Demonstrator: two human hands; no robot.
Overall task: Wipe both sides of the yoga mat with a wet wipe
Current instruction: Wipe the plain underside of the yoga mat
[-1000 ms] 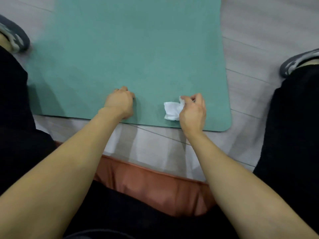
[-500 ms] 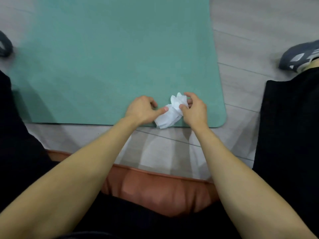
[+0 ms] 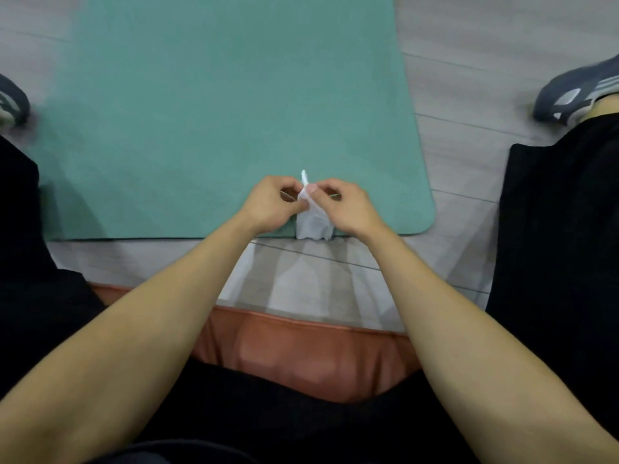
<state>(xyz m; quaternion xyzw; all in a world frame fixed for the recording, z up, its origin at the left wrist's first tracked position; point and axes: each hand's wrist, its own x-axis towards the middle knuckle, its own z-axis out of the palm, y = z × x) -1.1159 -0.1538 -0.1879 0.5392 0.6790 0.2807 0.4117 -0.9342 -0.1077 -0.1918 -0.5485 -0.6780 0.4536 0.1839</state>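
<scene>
The teal yoga mat (image 3: 234, 112) lies flat on the grey plank floor (image 3: 502, 45), filling the view from 9 to 1 o'clock, its near edge running just ahead of the rust-brown cushion (image 3: 301, 356) at 6 o'clock. Over that near edge, a little right of centre, the left hand (image 3: 273, 205) and the right hand (image 3: 348, 207) both pinch the top of the white wet wipe (image 3: 313, 221), which hangs between them with its lower hem over the mat's edge. Held up by two hands like this, it is probably being unfolded or refolded for a clean face before wiping.
</scene>
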